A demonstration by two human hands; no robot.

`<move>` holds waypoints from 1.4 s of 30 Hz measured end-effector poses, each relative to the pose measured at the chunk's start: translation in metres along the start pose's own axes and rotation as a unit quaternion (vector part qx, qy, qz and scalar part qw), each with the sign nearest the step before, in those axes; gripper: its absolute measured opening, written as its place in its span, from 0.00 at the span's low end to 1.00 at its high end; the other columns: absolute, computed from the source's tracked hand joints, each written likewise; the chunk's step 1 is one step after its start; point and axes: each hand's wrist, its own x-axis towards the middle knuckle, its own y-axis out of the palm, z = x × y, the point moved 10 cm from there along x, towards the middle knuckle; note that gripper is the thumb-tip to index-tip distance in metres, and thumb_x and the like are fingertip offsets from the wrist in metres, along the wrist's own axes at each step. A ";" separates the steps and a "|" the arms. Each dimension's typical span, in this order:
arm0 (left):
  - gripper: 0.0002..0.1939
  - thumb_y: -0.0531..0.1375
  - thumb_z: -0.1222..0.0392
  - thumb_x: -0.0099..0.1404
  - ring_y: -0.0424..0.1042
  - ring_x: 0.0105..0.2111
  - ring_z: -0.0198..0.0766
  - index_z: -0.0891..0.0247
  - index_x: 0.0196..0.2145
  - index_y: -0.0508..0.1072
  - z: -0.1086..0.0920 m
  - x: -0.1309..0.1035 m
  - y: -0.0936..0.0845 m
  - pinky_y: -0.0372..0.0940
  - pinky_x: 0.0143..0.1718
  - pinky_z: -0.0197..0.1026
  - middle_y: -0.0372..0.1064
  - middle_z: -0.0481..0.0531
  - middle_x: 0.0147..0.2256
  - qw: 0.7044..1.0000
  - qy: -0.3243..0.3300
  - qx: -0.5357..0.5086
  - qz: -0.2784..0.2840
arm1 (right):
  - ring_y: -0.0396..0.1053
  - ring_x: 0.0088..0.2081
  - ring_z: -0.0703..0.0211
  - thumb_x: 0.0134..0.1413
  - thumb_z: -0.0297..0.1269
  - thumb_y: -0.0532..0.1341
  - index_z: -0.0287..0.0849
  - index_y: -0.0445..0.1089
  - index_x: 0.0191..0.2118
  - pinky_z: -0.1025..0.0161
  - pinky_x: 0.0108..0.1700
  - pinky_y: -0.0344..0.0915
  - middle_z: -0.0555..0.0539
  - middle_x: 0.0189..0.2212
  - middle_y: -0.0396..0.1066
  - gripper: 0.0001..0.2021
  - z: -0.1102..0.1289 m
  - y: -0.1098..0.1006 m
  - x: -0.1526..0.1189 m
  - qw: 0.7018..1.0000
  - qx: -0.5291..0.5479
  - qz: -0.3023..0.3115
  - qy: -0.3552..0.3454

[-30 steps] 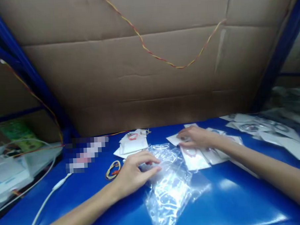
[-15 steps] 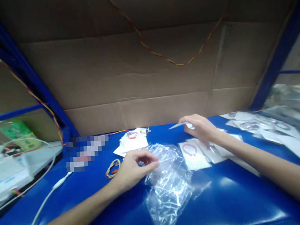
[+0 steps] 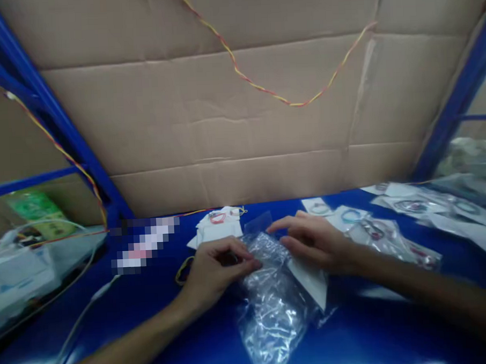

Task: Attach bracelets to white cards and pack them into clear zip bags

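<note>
My left hand (image 3: 216, 266) is at the left edge of a heap of clear plastic bags (image 3: 273, 309). Its thumb and index finger are pinched together; what lies between them is hidden. My right hand (image 3: 312, 242) reaches over the heap's upper right side, index finger stretched out and thumb apart. A clear flap (image 3: 259, 222) stands up near that fingertip. Below the right palm, a white packet (image 3: 314, 283) lies tilted against the bags. A small yellow wire coil (image 3: 183, 271) rests left of my left hand, partly hidden by it.
White cards with wire coils (image 3: 219, 231) are stacked behind my left hand. Several bagged coils (image 3: 374, 232) lie beyond my right forearm, with more packets (image 3: 441, 205) farther right. A white cable (image 3: 83, 307) crosses the blue table at left. Cardboard (image 3: 232, 129) walls the back.
My right hand has come down and left from the back of the table to the clear bags. The thin white packet it held is no longer in its fingers. The left hand has barely moved.
</note>
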 end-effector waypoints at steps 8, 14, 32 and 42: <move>0.13 0.76 0.54 0.48 0.76 0.30 0.41 0.62 0.20 0.78 0.005 0.002 0.006 0.72 0.34 0.42 0.79 0.53 0.29 0.996 -0.038 -0.074 0.014 | 0.64 0.23 0.61 0.66 0.39 0.62 0.46 0.80 0.39 0.57 0.36 0.58 0.52 0.21 0.74 0.08 0.025 0.007 -0.006 0.990 -0.067 -0.029 -0.121; 0.09 0.73 0.54 0.54 0.76 0.28 0.42 0.61 0.27 0.83 0.007 0.000 0.006 0.72 0.31 0.41 0.81 0.53 0.27 0.998 -0.062 -0.015 0.025 | 0.73 0.28 0.58 0.67 0.37 0.61 0.47 0.79 0.39 0.54 0.38 0.58 0.50 0.31 0.82 0.08 0.027 0.007 -0.005 0.991 -0.043 -0.014 -0.123; 0.16 0.59 0.50 0.71 0.77 0.32 0.40 0.63 0.38 0.82 -0.019 -0.003 0.010 0.70 0.35 0.38 0.80 0.52 0.32 0.993 0.017 0.100 0.055 | 0.73 0.28 0.60 0.61 0.33 0.66 0.44 0.80 0.36 0.57 0.40 0.62 0.49 0.30 0.82 0.04 0.012 -0.003 -0.003 0.996 0.030 -0.057 -0.060; 0.07 0.63 0.60 0.66 0.77 0.33 0.37 0.61 0.41 0.79 -0.037 -0.012 0.008 0.71 0.35 0.37 0.79 0.51 0.35 0.975 0.107 0.192 0.005 | 0.70 0.27 0.60 0.60 0.32 0.65 0.45 0.81 0.35 0.59 0.38 0.63 0.49 0.27 0.80 0.05 0.011 -0.002 -0.004 0.997 -0.008 -0.066 -0.029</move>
